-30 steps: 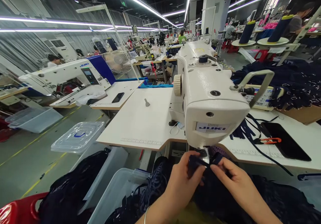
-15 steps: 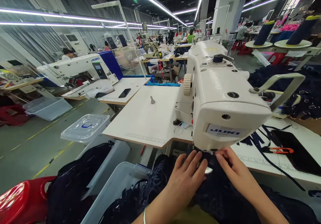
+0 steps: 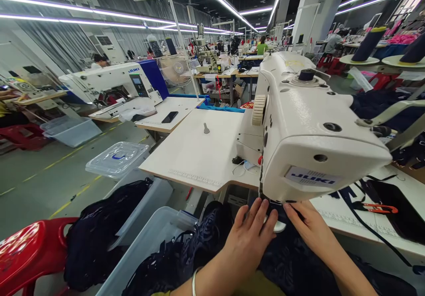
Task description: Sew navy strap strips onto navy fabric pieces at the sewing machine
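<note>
Under the head of a white JUKI sewing machine [image 3: 318, 150] lies a dark navy piece of fabric [image 3: 285, 251], with a lace-like pattern where it hangs towards me. My left hand [image 3: 249, 234] rests on it, fingers stretched out and slightly spread beside a shiny silver-white curved part [image 3: 279, 227]. On the other side, my right hand [image 3: 310, 225] pinches the fabric edge between thumb and forefinger, close below the machine head. The needle area is mostly hidden by the head and my fingers.
Clear plastic bins [image 3: 146, 243] with navy garments stand at left, by a red stool [image 3: 33, 251]. A small grey metal piece [image 3: 206, 128] lies on the white table [image 3: 189, 150]. At right are orange-handled snips [image 3: 380, 208] and a black phone-like slab [image 3: 398, 212].
The view has shifted, so the machine appears farther right and larger. Both hands keep nearly the same places on the fabric beneath the head.
</note>
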Action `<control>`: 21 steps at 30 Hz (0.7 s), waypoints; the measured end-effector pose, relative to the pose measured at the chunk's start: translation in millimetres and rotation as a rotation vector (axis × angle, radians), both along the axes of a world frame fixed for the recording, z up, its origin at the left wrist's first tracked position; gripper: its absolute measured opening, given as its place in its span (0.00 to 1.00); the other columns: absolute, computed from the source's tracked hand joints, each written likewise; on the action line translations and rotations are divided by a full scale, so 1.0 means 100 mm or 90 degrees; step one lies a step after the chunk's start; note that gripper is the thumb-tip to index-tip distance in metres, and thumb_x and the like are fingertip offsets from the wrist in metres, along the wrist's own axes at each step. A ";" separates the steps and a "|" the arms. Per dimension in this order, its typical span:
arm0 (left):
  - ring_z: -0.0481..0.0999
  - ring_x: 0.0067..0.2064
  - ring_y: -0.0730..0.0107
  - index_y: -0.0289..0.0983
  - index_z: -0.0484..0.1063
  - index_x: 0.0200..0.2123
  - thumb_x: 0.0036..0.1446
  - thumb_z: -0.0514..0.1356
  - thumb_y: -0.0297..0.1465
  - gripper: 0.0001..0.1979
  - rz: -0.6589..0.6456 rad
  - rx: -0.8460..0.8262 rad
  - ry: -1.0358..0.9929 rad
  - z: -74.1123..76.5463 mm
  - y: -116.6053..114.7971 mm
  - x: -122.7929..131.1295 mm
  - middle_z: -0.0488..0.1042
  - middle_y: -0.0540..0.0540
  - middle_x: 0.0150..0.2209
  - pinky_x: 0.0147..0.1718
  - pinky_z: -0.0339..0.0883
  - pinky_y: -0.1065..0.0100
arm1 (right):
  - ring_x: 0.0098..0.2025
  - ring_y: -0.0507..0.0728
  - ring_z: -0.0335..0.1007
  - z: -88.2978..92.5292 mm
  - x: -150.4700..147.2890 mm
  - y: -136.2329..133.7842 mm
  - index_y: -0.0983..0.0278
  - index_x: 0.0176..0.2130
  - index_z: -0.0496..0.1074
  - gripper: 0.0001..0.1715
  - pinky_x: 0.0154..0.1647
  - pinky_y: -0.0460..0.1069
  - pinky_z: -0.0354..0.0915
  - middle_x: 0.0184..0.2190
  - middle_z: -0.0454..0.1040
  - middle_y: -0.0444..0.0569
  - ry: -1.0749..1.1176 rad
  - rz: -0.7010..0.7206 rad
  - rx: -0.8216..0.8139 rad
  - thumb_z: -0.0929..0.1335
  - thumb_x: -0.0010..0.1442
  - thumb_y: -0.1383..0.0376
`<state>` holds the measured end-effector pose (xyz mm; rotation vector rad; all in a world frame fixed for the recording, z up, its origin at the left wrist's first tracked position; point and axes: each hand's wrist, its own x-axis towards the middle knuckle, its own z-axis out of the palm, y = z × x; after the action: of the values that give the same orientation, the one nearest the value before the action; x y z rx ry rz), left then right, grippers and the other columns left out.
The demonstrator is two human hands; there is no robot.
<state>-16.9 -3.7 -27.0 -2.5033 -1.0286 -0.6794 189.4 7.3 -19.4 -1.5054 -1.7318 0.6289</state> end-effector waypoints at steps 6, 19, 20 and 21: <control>0.58 0.66 0.60 0.37 0.65 0.61 0.68 0.55 0.35 0.20 0.007 0.028 0.004 -0.01 -0.02 0.02 0.63 0.40 0.63 0.66 0.34 0.57 | 0.40 0.62 0.70 -0.01 -0.01 0.02 0.59 0.28 0.73 0.22 0.39 0.54 0.68 0.32 0.73 0.52 -0.014 -0.002 -0.007 0.60 0.66 0.52; 0.59 0.65 0.59 0.37 0.65 0.61 0.68 0.55 0.36 0.20 0.031 0.052 0.024 -0.02 -0.05 0.05 0.63 0.39 0.63 0.65 0.38 0.56 | 0.39 0.61 0.70 0.00 -0.01 0.03 0.59 0.28 0.72 0.22 0.38 0.54 0.67 0.31 0.73 0.52 0.000 0.006 -0.005 0.60 0.66 0.53; 0.60 0.65 0.59 0.37 0.65 0.61 0.68 0.55 0.36 0.20 0.031 0.051 0.026 -0.02 -0.05 0.04 0.63 0.39 0.63 0.65 0.38 0.56 | 0.39 0.61 0.69 -0.02 0.00 0.02 0.59 0.28 0.72 0.21 0.39 0.54 0.66 0.31 0.72 0.51 0.002 0.007 -0.006 0.60 0.66 0.53; 0.60 0.65 0.59 0.37 0.65 0.61 0.68 0.55 0.36 0.20 0.031 0.050 0.027 -0.02 -0.05 0.04 0.63 0.39 0.63 0.65 0.39 0.56 | 0.38 0.61 0.69 -0.03 0.01 0.02 0.59 0.28 0.72 0.21 0.39 0.54 0.66 0.31 0.72 0.51 0.001 0.008 -0.009 0.60 0.66 0.53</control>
<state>-12.8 -8.9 -28.9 -2.4070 -1.0241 -0.6377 189.9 9.1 -22.9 -1.5037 -1.7402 0.6497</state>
